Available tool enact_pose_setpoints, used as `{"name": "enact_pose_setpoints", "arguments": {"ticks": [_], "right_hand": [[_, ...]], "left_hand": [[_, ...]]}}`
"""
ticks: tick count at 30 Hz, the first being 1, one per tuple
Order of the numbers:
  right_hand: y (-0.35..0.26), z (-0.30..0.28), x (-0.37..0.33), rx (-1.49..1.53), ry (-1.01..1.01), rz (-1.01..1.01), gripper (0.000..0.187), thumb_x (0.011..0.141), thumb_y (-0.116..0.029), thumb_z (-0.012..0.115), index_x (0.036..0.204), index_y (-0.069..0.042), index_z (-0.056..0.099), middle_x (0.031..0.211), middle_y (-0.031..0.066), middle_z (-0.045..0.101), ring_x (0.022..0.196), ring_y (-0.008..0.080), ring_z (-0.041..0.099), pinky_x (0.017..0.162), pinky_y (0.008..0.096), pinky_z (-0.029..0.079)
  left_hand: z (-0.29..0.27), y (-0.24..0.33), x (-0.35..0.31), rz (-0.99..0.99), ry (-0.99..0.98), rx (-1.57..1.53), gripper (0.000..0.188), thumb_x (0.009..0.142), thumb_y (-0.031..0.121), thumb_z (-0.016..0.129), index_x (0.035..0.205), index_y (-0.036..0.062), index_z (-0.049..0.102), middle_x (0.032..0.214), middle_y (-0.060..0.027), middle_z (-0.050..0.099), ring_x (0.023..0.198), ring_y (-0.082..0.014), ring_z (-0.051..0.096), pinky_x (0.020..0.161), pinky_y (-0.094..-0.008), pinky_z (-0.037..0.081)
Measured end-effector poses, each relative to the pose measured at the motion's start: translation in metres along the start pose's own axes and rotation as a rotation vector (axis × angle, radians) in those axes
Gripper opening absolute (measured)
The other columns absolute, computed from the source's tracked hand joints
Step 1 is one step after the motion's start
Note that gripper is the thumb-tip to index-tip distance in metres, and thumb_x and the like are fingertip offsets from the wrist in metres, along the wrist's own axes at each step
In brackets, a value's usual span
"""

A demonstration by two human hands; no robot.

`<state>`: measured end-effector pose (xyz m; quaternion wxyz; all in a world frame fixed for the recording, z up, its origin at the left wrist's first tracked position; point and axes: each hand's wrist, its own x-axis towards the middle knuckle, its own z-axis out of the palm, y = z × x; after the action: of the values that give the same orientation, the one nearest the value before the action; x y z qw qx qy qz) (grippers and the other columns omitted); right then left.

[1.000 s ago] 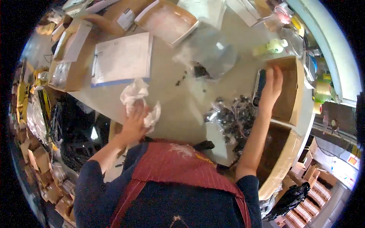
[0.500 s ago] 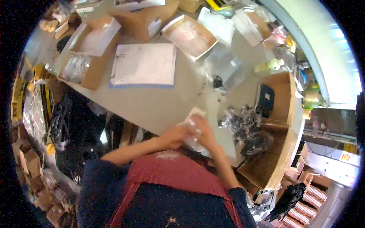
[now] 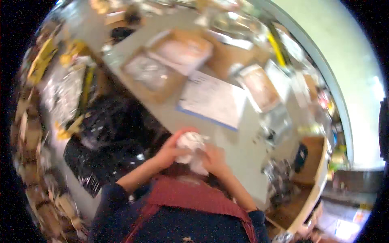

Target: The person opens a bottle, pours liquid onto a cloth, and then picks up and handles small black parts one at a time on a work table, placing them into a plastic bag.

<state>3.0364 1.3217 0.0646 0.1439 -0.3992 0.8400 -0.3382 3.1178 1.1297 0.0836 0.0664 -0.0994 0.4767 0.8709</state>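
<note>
A crumpled white wad [image 3: 189,144], paper or thin plastic, is between my hands above the table's near edge. My left hand [image 3: 171,149] curls round its left side, thumb and fingers closed on it. On the other side my right hand [image 3: 215,160] grips the wad's edge, its fingers smeared by motion. A paler, limp part [image 3: 199,167] hangs down between the hands. Printed white sheets [image 3: 214,101] with a blue edge lie on the table just beyond.
Far left stand open cardboard boxes, one holding clear plastic bags [image 3: 148,75]. At right, clear bags with dark parts [image 3: 279,176] spill beside a cardboard box [image 3: 314,172]. Black plastic bags [image 3: 113,129] are piled off the table's left edge. A shallow tray [image 3: 259,89] is beyond the sheets.
My view has turned left, so the table's things appear further right. My hands have moved apart slightly, and more of the white wad shows between them.
</note>
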Motion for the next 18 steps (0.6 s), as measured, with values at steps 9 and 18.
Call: {"name": "enact_pose_setpoints", "arguments": {"ticks": [9, 18], "right_hand": [[-0.126, 0.06, 0.072, 0.393, -0.043, -0.047, 0.016, 0.091, -0.017, 0.068, 0.088, -0.001, 0.069, 0.068, 0.0064, 0.063, 0.062, 0.0119, 0.057, 0.056, 0.0299, 0.042], [-0.189, 0.063, 0.139, 0.485, 0.034, 0.03, 0.024, 0.096, -0.019, 0.061, 0.108, 0.0, 0.067, 0.09, 0.0084, 0.069, 0.083, 0.0156, 0.063, 0.077, 0.0299, 0.049]], "left_hand": [[-0.085, 0.049, -0.089, -0.091, 0.252, -0.375, 0.053, 0.094, 0.017, 0.066, 0.141, 0.0096, 0.043, 0.126, -0.0043, 0.057, 0.116, -0.0165, 0.054, 0.098, -0.0326, 0.044], [-0.163, 0.125, -0.072, 0.506, 0.7, 0.141, 0.055, 0.074, -0.004, 0.067, 0.126, 0.0065, 0.054, 0.113, -0.0041, 0.062, 0.105, -0.0188, 0.061, 0.092, -0.0343, 0.05]]}}
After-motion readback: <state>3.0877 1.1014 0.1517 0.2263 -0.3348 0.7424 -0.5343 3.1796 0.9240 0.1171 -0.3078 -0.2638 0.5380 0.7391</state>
